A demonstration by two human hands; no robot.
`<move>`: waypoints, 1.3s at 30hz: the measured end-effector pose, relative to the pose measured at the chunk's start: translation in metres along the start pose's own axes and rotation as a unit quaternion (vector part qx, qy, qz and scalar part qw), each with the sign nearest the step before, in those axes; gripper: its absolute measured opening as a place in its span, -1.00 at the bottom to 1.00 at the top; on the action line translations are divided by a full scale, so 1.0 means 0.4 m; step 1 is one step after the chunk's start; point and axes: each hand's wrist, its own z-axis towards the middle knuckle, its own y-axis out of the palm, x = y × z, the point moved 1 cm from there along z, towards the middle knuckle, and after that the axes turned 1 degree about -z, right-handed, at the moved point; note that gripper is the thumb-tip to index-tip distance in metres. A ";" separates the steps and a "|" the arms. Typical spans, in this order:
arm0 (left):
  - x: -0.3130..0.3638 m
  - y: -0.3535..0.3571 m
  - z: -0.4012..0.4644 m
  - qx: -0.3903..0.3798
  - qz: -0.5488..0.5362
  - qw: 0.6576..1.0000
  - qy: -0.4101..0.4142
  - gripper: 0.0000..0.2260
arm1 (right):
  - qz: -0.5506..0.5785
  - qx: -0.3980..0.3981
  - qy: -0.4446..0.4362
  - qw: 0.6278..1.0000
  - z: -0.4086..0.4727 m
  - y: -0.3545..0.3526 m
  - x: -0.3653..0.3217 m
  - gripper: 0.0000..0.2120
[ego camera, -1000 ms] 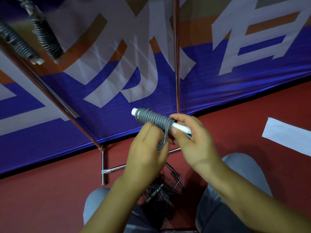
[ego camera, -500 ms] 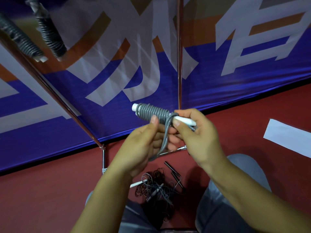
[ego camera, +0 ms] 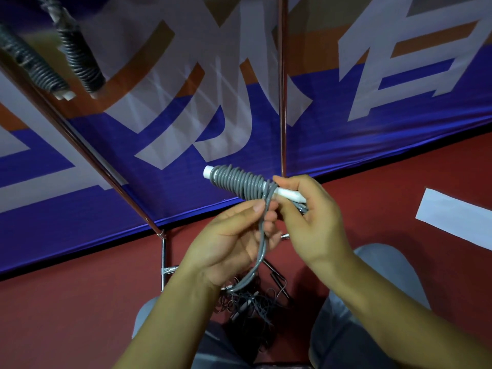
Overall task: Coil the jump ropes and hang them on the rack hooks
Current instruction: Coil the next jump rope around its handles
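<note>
A: Head view. What does the right hand (ego camera: 311,219) do with the grey jump rope (ego camera: 241,183)?

B: Its fingers and thumb are curled round the white handles (ego camera: 288,194), pinching them just beside the last turn of cord. The bundle is held out in front of the body at a slant, its free white end pointing up and left, probably so that the wound turns stay in sight and do not slip.

A: And the left hand (ego camera: 231,243)?

B: It lies palm up below the bundle, fingers partly curled, thumb tip pressing the loose tail of cord (ego camera: 262,241) against the fingers. The tail drops from the coil, through this hand, to a loop near the floor. Judged from this, the step is the finishing of the wrap: few turns remain.

A: Where do the finished ropes go?

B: Two wound bundles (ego camera: 80,57) already hang at upper left, close by the slanted rack pole (ego camera: 87,153); the hooks themselves cannot be made out. A second, vertical pole (ego camera: 282,102) stands before the blue banner (ego camera: 372,145).

A: What lies below?

B: A tangle of dark ropes (ego camera: 250,304) on the red floor (ego camera: 66,315), between the knees, well apart from a white sheet (ego camera: 458,217) at right.
</note>
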 end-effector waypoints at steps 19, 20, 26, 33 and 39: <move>-0.020 -0.005 -0.024 0.203 0.496 0.772 0.341 -0.91 | 0.143 -0.074 0.150 0.975 0.027 0.003 -0.018 -0.72; -0.018 -0.004 -0.024 0.203 0.503 0.766 0.343 -0.89 | 0.141 -0.081 0.150 0.975 0.031 0.001 -0.017 -0.71; 0.001 -0.009 -0.029 0.230 0.563 0.713 0.350 -0.85 | -0.037 -0.090 0.096 0.991 0.029 -0.007 -0.010 -0.70; 0.018 0.027 -0.037 0.206 0.372 0.866 0.263 -0.97 | 0.162 -0.020 0.183 0.969 0.021 -0.002 -0.028 -0.81; 0.039 0.001 -0.037 0.144 0.241 0.948 0.149 -0.95 | 0.256 0.016 0.241 0.936 0.027 0.012 -0.053 -0.87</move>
